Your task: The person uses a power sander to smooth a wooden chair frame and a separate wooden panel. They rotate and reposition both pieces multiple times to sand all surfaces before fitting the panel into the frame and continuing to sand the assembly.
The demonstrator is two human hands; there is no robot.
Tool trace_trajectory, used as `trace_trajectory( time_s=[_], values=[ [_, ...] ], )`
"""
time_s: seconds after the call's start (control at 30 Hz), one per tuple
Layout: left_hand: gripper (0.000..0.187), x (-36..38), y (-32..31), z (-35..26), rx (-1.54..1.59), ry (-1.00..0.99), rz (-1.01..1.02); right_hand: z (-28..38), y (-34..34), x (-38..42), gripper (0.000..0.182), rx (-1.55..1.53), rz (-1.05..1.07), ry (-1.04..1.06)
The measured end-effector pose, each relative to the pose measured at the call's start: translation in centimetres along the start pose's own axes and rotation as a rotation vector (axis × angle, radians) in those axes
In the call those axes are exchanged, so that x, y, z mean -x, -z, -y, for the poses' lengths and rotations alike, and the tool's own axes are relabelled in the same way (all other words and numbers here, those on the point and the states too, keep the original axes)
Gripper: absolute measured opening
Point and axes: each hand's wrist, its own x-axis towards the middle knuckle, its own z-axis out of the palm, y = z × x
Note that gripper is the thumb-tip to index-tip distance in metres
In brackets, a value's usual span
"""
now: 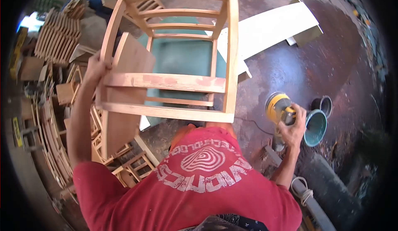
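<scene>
A bare wooden chair (166, 111) is tipped in front of me, with its seat board at the left and its slats and rails facing up. My left hand (98, 68) is closed around its left post. Reddish patches mark one of its broad rails. Off to the right, away from the chair, my right hand (295, 128) grips a yellow and black orbital sander (278, 108). The sander's pad faces away from me, and a thin cord trails nearby. Below the chair is a green surface (182, 61).
Stacked wooden parts (58, 36) and curved strips (52, 135) crowd the left side. A long white panel (273, 28) lies beyond the chair. A teal bucket (316, 128) and a dark bucket (322, 105) stand beside my right hand. Coiled rope (306, 194) hangs on a grey bar.
</scene>
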Motion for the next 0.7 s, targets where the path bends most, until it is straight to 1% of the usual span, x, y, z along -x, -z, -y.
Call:
trace_trajectory(
  time_s=[0.03,0.07,0.1,0.13,0.17,0.23,0.27,0.3,0.33,0.4,0.43,0.5,0.53,0.6,0.67,0.7],
  values=[
    [0.057,-0.6,-0.8,2.9,0.090,0.019,0.022,0.5,0.9,0.1,0.062,0.028,-0.003,-0.005],
    [0.057,-0.2,-2.2,4.4,0.159,0.067,0.004,1.2,1.6,-0.2,0.062,0.055,-0.006,0.002],
    [0.058,-0.2,-2.9,6.0,0.269,0.121,0.033,2.1,2.2,-0.3,0.064,0.057,-0.006,0.023],
    [0.060,0.3,-3.4,7.8,0.378,0.185,0.059,3.6,2.9,-0.4,0.064,0.105,0.022,-0.019],
    [0.060,0.8,-3.5,8.8,0.393,0.201,0.071,4.7,3.5,-0.5,0.064,0.134,0.033,0.000],
    [0.061,1.7,-4.0,10.7,0.423,0.145,-0.009,6.4,3.8,-1.1,0.063,0.184,0.050,0.028],
    [0.065,2.7,-3.5,9.5,0.394,0.150,-0.007,7.3,3.8,-1.3,0.062,0.190,0.061,0.075],
    [0.065,3.0,-2.5,10.7,0.444,0.183,-0.015,8.6,3.8,-1.2,0.061,0.195,0.061,0.109],
    [0.065,1.6,-2.4,11.7,0.509,0.180,-0.018,10.3,3.9,-1.4,0.061,0.208,0.082,0.100],
    [0.061,0.7,-1.7,13.4,0.628,0.163,-0.082,12.1,4.0,-1.8,0.064,0.145,0.087,0.182],
    [0.057,-0.1,-1.0,14.7,0.632,0.149,-0.064,13.5,4.1,-2.5,0.065,0.094,0.104,0.238],
    [0.057,-0.7,-0.2,16.4,0.597,0.178,-0.059,16.4,4.2,-3.5,0.069,0.017,0.133,0.332],
    [0.056,-1.4,-0.4,16.5,0.570,0.179,-0.065,18.1,4.1,-4.4,0.069,0.035,0.117,0.337],
    [0.054,-0.5,-1.1,16.1,0.634,0.124,-0.070,21.7,3.7,-6.0,0.069,0.047,0.166,0.539],
    [0.050,0.7,-2.0,14.6,0.606,0.108,-0.165,24.1,2.8,-8.9,0.070,0.082,0.233,0.560],
    [0.049,0.4,-2.1,15.7,0.511,0.099,-0.168,25.6,2.0,-10.0,0.070,0.114,0.260,0.581]
  ],
)
